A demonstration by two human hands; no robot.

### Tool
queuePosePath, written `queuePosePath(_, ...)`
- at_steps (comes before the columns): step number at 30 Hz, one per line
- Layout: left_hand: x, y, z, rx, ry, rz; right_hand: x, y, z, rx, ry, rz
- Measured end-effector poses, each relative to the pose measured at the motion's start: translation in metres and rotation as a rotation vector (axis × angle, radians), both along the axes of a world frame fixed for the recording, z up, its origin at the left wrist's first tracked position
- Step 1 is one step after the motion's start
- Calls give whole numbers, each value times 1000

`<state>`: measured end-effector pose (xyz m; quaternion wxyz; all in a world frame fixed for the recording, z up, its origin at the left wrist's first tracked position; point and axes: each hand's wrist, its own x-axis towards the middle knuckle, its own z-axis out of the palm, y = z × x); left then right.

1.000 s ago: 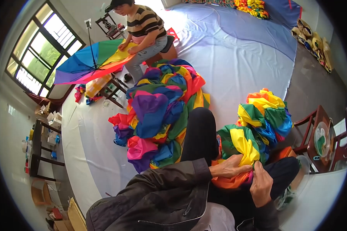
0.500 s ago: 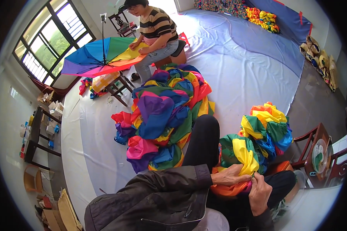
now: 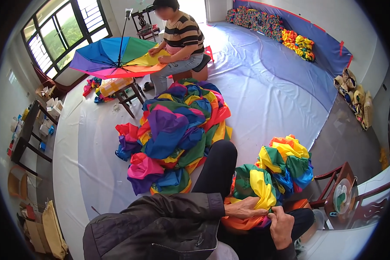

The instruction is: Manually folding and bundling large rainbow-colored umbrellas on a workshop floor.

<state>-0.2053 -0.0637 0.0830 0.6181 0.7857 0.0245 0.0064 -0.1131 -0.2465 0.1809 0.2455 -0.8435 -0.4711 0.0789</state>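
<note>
A: Any writing you can make out here?

B: Nothing I can actually read; there's just some pale print on a green panel (image 3: 243, 183) of the bunched rainbow cloth (image 3: 261, 187) at the person's hands

A: Can you pick a word or a number out of it?

B: No, it's too small and too blurred to tell even one letter

A: And a label or sign anywhere else?

B: None that's legible

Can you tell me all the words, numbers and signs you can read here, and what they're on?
None can be read.
Green panel of the colorful cloth at the left hand: small pale marks, perhaps lettering, too small and blurred.
White boxes by the left wall: too small to tell if anything is printed.
</note>
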Motion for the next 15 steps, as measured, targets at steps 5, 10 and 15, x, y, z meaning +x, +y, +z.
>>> queuePosePath(5,-1,-4,-6,-22,-17,-8,6,-4,0,-10,-74,103)
queuePosePath(10,-3,-5,1,-58,-64,-46,10,-9,3,-101,-103,181)
queuePosePath(15,-6,-5,-1,-27,-35,-117,13,-10,8,-154,-183,305)
